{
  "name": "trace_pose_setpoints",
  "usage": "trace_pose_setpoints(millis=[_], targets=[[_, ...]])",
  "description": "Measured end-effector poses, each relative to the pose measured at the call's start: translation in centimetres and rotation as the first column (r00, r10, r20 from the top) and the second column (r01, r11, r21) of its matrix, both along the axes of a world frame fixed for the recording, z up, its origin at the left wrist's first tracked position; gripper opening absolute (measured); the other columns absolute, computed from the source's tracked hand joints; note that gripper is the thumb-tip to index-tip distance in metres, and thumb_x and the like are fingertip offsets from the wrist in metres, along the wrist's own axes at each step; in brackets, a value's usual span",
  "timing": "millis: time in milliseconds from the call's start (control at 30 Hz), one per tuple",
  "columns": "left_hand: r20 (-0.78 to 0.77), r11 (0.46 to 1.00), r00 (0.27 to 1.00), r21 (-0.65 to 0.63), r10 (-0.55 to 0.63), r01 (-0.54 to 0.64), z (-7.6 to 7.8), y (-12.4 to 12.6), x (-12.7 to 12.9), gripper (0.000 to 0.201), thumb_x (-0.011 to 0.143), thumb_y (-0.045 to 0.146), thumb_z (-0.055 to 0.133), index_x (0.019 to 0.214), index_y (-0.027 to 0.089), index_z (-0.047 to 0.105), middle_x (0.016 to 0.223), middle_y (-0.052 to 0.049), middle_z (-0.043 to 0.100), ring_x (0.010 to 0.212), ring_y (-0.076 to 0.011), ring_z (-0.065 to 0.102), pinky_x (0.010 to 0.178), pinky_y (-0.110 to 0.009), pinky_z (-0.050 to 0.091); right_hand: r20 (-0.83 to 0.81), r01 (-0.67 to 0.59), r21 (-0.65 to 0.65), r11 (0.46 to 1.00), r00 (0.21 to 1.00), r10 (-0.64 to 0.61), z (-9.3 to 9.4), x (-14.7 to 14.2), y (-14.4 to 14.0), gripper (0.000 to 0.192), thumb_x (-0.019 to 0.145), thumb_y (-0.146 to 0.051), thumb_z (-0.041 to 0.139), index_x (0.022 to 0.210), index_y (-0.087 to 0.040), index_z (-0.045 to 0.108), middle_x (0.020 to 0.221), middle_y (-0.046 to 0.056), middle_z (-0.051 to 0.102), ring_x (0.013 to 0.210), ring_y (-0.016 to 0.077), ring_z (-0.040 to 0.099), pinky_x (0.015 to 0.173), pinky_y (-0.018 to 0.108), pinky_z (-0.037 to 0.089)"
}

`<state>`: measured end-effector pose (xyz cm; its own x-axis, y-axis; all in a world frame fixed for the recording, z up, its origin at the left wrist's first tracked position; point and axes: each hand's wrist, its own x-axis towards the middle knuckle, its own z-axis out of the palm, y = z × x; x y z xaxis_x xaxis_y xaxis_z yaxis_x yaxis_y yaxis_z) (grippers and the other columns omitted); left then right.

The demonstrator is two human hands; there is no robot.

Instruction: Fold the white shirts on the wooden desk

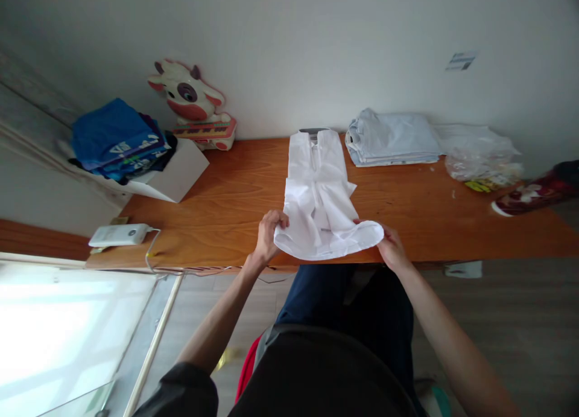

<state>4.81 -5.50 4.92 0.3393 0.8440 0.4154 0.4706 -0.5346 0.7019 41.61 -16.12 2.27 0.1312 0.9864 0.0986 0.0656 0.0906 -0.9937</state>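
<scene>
A white shirt (316,200) lies lengthwise on the wooden table, its collar end toward the wall and its hem end toward me. At the hem's left corner my left hand (269,231) is closed, the fingers pinching the cloth. My right hand (389,245) grips the right corner of the same edge, some of its fingers hidden behind the fabric. Between the two hands the hem is lifted a little and curves near the table's front edge. The part by the wall is folded narrow and lies flat.
On the wooden table (244,194), a white box (181,169) with blue clothes (120,139) stands left, by a cow-shaped toy keyboard (194,103). A white device (120,235) with a cable is front left. Folded light cloth (393,138), a plastic bag (484,160) and a dark red bottle (536,190) are right.
</scene>
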Motion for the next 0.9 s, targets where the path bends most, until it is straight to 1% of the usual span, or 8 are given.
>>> trace_pose_setpoints(millis=[100, 200, 300, 433, 500, 567, 667, 900], targets=[[-0.163, 0.996, 0.983, -0.021, -0.084, 0.081, 0.1, -0.5, 0.7, 0.011, 0.081, 0.017, 0.065, 0.086, 0.026, 0.060, 0.089, -0.004, 0.071, 0.090, -0.0264, 0.068, 0.093, -0.042, 0.052, 0.152, -0.070, -0.034, 0.997, 0.986, 0.074, -0.6, 0.3, -1.2, 0.032, 0.097, -0.055, 0.072, 0.112, -0.029, 0.085, 0.129, 0.008, 0.080, 0.127, 0.0336, 0.071, 0.113, 0.050, 0.054], [-0.275, 0.992, 0.953, -0.041, -0.127, 0.120, -0.8, 1.1, 2.5, 0.011, 0.086, 0.021, 0.066, 0.097, 0.025, 0.067, 0.096, -0.006, 0.074, 0.095, -0.0285, 0.070, 0.093, -0.042, 0.053, 0.261, -0.018, 0.003, 1.000, 0.965, 0.017, -1.1, 0.3, -0.1, 0.030, 0.097, -0.052, 0.073, 0.112, -0.029, 0.084, 0.125, 0.007, 0.081, 0.120, 0.0330, 0.074, 0.111, 0.051, 0.055], [-0.306, 0.997, 0.949, -0.031, -0.078, 0.072, -2.2, 3.7, 4.6, 0.014, 0.093, 0.028, 0.067, 0.107, 0.024, 0.070, 0.106, -0.010, 0.076, 0.104, -0.0320, 0.070, 0.098, -0.045, 0.053, 0.261, 0.022, 0.044, 0.999, 0.965, -0.033, -1.0, 0.4, 2.5, 0.037, 0.100, -0.056, 0.066, 0.115, -0.028, 0.083, 0.131, 0.006, 0.080, 0.126, 0.0326, 0.072, 0.118, 0.052, 0.050], [-0.269, 1.000, 0.963, 0.012, 0.005, -0.002, -3.8, 6.5, 6.3, 0.024, 0.096, 0.022, 0.064, 0.118, 0.021, 0.071, 0.117, -0.013, 0.077, 0.114, -0.0339, 0.069, 0.106, -0.050, 0.053, 0.276, -0.070, -0.025, 0.997, 0.958, 0.074, -0.1, 0.0, 5.4, 0.055, 0.110, -0.061, 0.040, 0.118, -0.027, 0.082, 0.131, 0.006, 0.079, 0.130, 0.0323, 0.069, 0.121, 0.053, 0.046], [-0.248, 0.999, 0.969, 0.028, -0.010, 0.018, -4.2, 7.0, 6.4, 0.030, 0.094, 0.018, 0.063, 0.123, 0.022, 0.071, 0.122, -0.012, 0.077, 0.117, -0.0322, 0.070, 0.108, -0.048, 0.053, 0.467, -0.049, 0.011, 0.999, 0.883, 0.038, 0.2, -0.8, 6.1, 0.043, 0.102, -0.059, 0.060, 0.116, -0.025, 0.081, 0.121, 0.009, 0.081, 0.124, 0.0357, 0.070, 0.116, 0.053, 0.048], [-0.224, 0.999, 0.974, 0.034, -0.033, 0.041, -4.6, 7.1, 6.3, 0.036, 0.093, 0.016, 0.062, 0.127, 0.023, 0.071, 0.127, -0.011, 0.077, 0.119, -0.0307, 0.069, 0.109, -0.047, 0.053, 0.685, -0.028, 0.109, 0.994, 0.727, -0.054, 0.1, -1.9, 6.5, 0.036, 0.088, -0.043, 0.081, 0.118, -0.023, 0.079, 0.117, 0.012, 0.078, 0.120, 0.0379, 0.068, 0.113, 0.052, 0.048], [-0.190, 0.997, 0.980, 0.034, -0.061, 0.069, -4.8, 6.6, 5.8, 0.041, 0.092, 0.014, 0.059, 0.130, 0.024, 0.072, 0.132, -0.010, 0.077, 0.124, -0.0304, 0.069, 0.112, -0.046, 0.052, 0.821, -0.047, 0.214, 0.976, 0.550, -0.154, -0.7, -3.4, 6.7, 0.045, 0.083, -0.021, 0.079, 0.129, -0.021, 0.075, 0.119, 0.015, 0.072, 0.115, 0.0357, 0.064, 0.110, 0.048, 0.049], [-0.088, 0.991, 0.990, -0.086, -0.108, 0.101, -4.5, 6.1, 5.2, 0.028, 0.082, 0.011, 0.057, 0.096, 0.022, 0.077, 0.105, -0.005, 0.083, 0.104, -0.0278, 0.075, 0.099, -0.040, 0.057, 0.791, 0.018, 0.232, 0.973, 0.579, -0.199, -2.0, -3.6, 7.3, 0.008, 0.094, -0.027, 0.065, 0.091, -0.023, 0.071, 0.092, 0.009, 0.069, 0.092, 0.0279, 0.064, 0.088, 0.038, 0.051]])
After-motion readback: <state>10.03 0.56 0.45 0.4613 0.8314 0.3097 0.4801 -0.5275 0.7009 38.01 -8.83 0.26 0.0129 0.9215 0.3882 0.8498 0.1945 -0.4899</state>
